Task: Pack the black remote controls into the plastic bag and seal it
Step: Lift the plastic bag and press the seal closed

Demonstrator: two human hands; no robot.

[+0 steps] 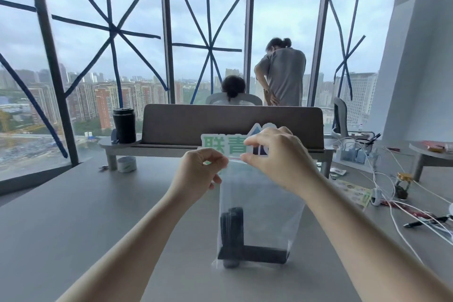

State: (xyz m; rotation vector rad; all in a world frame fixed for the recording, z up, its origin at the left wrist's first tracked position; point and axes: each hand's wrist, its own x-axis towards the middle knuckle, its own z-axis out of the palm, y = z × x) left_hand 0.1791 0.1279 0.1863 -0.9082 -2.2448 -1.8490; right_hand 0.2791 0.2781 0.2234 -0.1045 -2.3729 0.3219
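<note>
A clear plastic bag (264, 203) hangs upright over the grey table (73, 223), its bottom resting on the surface. Inside lie black remote controls (245, 245): upright ones at the left and one lying flat along the bottom. My left hand (198, 174) pinches the bag's top edge at its left end. My right hand (277, 157) pinches the same red-lined top strip just to the right, thumb and fingers pressed together on it.
A desk shelf (232, 127) with a green-lettered sign (225, 144) stands behind the bag, a black tumbler (124, 125) at its left, a tape roll (126, 164) below. White cables (397, 206), a small jar (402, 185) and pens clutter the right. Two people are beyond the shelf.
</note>
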